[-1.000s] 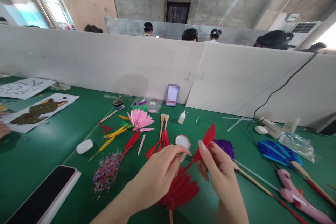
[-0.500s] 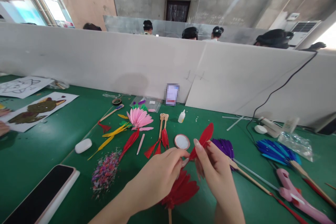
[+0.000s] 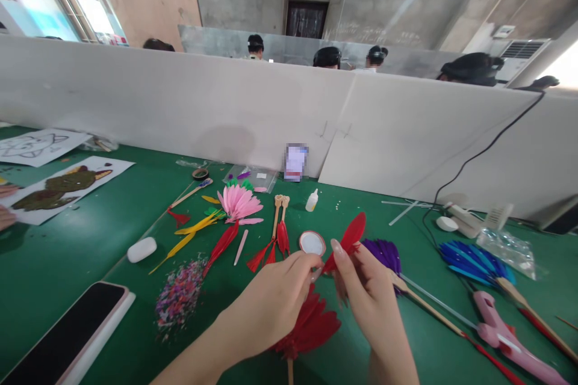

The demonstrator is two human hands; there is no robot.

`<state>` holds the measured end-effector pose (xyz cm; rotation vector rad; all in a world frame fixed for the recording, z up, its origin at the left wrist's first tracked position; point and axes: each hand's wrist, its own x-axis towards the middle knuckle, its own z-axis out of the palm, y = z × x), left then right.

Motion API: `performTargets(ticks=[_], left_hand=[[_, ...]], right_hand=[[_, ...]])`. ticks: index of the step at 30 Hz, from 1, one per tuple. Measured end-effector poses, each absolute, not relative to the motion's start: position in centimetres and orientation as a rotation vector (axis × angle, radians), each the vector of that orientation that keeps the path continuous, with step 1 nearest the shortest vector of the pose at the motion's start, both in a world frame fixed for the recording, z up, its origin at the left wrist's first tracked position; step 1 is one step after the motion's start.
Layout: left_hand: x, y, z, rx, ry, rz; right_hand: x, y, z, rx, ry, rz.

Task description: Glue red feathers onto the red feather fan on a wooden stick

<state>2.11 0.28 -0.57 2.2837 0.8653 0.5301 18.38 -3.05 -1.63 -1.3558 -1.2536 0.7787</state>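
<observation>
We have the red feather (image 3: 354, 231) in both hands, raised above the table just beyond the red feather fan (image 3: 311, 325), its broad tip pointing up and away from us. Our right hand (image 3: 370, 289) is narrow, thumb and fingers closed on the feather's middle. Our left hand (image 3: 275, 295) is narrow too, finger and thumb pinching its lower end, so the feather lies between our hands, its tip standing clear of our fingers.

Near us, the fan's wooden handle runs out of view at the bottom. Beyond the fan sit the round lid (image 3: 312, 243), near our left fingertips, and farther off the glue bottle (image 3: 312, 200). The white partition (image 3: 203, 102) bounds the far edge of the green table (image 3: 253, 361).

Right of the fan, we see the purple feather fan (image 3: 383, 254) close behind our right hand, then the pink glue gun (image 3: 501, 337) and blue feather fan (image 3: 474, 258). Left of it, bare green surface separates our left forearm from the confetti pile (image 3: 180, 295), with the black-screened phone (image 3: 70, 337) farther out.
</observation>
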Motion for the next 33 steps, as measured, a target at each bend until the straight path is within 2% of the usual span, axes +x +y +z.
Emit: performTargets(ticks=[14,33], left_hand=[[3.0,-0.3,-0.6,2.034,0.900,0.559],[2.5,0.1,-0.6,2.036,0.924,0.768]], right_hand=[[18.8,-2.9,-2.0,-1.307,-1.232,0.781],[18.6,-3.0,-1.7,-1.261,-1.173,0.839]])
